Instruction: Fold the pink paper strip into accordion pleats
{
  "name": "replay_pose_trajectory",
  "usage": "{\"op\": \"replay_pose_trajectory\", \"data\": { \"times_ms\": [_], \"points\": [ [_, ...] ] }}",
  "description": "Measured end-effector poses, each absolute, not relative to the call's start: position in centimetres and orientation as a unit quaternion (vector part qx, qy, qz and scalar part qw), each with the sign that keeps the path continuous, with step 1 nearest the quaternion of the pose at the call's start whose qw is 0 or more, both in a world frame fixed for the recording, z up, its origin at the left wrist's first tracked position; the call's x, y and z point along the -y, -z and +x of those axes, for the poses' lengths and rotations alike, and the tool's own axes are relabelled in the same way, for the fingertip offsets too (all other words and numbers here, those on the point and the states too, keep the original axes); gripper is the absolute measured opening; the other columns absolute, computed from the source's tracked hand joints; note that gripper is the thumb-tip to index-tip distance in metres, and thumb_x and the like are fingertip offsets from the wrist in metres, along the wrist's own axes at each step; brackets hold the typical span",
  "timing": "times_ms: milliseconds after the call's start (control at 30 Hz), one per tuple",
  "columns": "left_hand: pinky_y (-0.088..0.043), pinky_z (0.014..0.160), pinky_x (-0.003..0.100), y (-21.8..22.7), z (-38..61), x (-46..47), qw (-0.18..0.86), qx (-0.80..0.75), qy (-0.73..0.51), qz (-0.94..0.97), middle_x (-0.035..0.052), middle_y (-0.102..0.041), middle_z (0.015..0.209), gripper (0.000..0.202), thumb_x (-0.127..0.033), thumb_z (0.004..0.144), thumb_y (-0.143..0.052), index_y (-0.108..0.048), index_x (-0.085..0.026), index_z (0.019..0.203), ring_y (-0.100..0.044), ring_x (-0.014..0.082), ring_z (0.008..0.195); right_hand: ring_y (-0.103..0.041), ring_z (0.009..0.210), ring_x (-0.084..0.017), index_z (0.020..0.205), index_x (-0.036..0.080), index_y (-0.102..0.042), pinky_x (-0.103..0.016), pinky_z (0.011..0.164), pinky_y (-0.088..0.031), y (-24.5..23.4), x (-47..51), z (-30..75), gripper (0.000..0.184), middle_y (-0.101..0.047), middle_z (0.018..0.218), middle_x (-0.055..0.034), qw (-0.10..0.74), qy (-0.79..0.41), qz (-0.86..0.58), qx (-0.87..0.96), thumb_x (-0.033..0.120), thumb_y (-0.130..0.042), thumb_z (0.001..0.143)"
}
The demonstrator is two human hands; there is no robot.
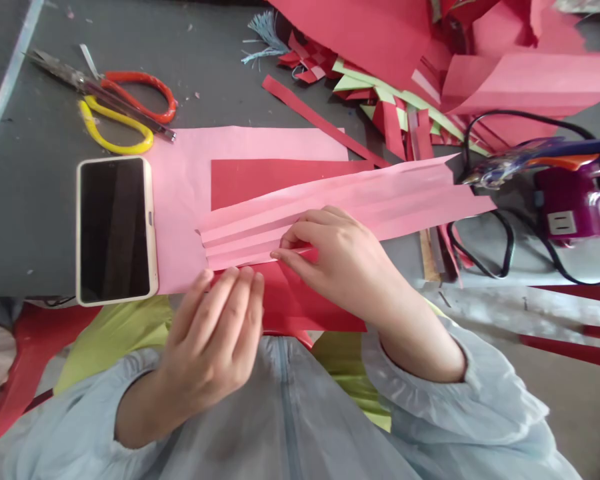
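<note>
A strip of pink paper (pixel 405 203) with lengthwise pleats slants across the middle of the table, its right end raised and jagged. My right hand (pixel 345 260) pinches the near edge of this paper between thumb and forefinger. By the near left corner is my left hand (pixel 220 327), fingers stretched out side by side, tips at the paper's edge; its thumb is mostly hidden. Underneath lie a red sheet (pixel 260 180) and a larger flat pink sheet (pixel 177 200). The red sheet overhangs the table's front edge.
A phone (pixel 113 230) lies at the left, with scissors (pixel 125 110) and tweezers (pixel 150 123) above it. Red and pink paper scraps (pixel 530 80) pile up at the back right. A glue gun (pixel 545 157), a purple socket block (pixel 575 200) and black cables (pixel 510 253) sit right.
</note>
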State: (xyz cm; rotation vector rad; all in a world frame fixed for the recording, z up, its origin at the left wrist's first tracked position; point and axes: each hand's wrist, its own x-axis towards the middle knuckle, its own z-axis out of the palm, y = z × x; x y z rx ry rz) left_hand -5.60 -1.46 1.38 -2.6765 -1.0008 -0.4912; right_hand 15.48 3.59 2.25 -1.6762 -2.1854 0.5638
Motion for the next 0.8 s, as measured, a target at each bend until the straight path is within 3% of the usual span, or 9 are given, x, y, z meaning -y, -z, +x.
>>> {"op": "replay_pose_trajectory", "data": {
  "times_ms": [100, 300, 433, 633, 800],
  "points": [
    [-0.049, 0.114, 0.041, -1.1, -4.8, 2.2, 0.121, 0.330, 0.162, -0.922, 0.0134, -0.066, 0.132, 0.040, -0.024, 0.086, -0.067, -0.066, -0.011, 0.123, -0.063, 0.0279, 0.124, -0.057, 0.076, -0.020, 0.073, 0.018, -0.066, -0.033, 0.070, -0.043, -2.4, -3.7, 15.4, 0.015, -0.067, 0.076, -0.0047, 0.156, -0.198, -0.588, 0.769, 0.022, -0.064, 0.087],
    [-0.055, 0.105, 0.042, -0.5, -3.8, 2.4, 0.104, 0.366, 0.139, -0.914, 0.0196, -0.064, 0.132, 0.046, -0.021, 0.087, -0.062, -0.060, -0.001, 0.128, -0.065, 0.0328, 0.119, -0.058, 0.075, -0.020, 0.072, 0.018, -0.066, -0.032, 0.068, -0.043, -2.7, -3.9, 15.4, 0.014, -0.067, 0.076, -0.0046, 0.140, -0.208, -0.594, 0.765, 0.020, -0.063, 0.085],
    [-0.055, 0.103, 0.043, -0.2, -3.7, 2.5, 0.091, 0.378, 0.144, -0.910, 0.0206, -0.066, 0.128, 0.046, -0.018, 0.088, -0.059, -0.058, -0.001, 0.130, -0.066, 0.0321, 0.118, -0.058, 0.076, -0.020, 0.071, 0.019, -0.065, -0.032, 0.067, -0.042, -2.7, -4.1, 15.5, 0.014, -0.066, 0.075, -0.0043, 0.133, -0.216, -0.595, 0.762, 0.022, -0.065, 0.084],
    [-0.056, 0.101, 0.041, -0.3, -3.5, 2.6, 0.117, 0.384, 0.140, -0.905, 0.0171, -0.069, 0.125, 0.044, -0.026, 0.090, -0.061, -0.061, -0.005, 0.128, -0.069, 0.0290, 0.113, -0.057, 0.077, -0.021, 0.070, 0.018, -0.065, -0.032, 0.068, -0.042, -2.9, -4.2, 15.4, 0.013, -0.066, 0.075, -0.0045, 0.121, -0.219, -0.602, 0.758, 0.022, -0.068, 0.083],
    [-0.054, 0.100, 0.040, -0.5, -3.4, 2.6, 0.118, 0.418, 0.148, -0.888, 0.0189, -0.070, 0.122, 0.048, -0.031, 0.088, -0.066, -0.063, 0.002, 0.122, -0.069, 0.0299, 0.109, -0.057, 0.079, -0.020, 0.070, 0.019, -0.064, -0.031, 0.068, -0.040, -3.2, -4.3, 15.3, 0.014, -0.066, 0.075, -0.0033, 0.111, -0.244, -0.609, 0.747, 0.023, -0.067, 0.083]
  ]
}}
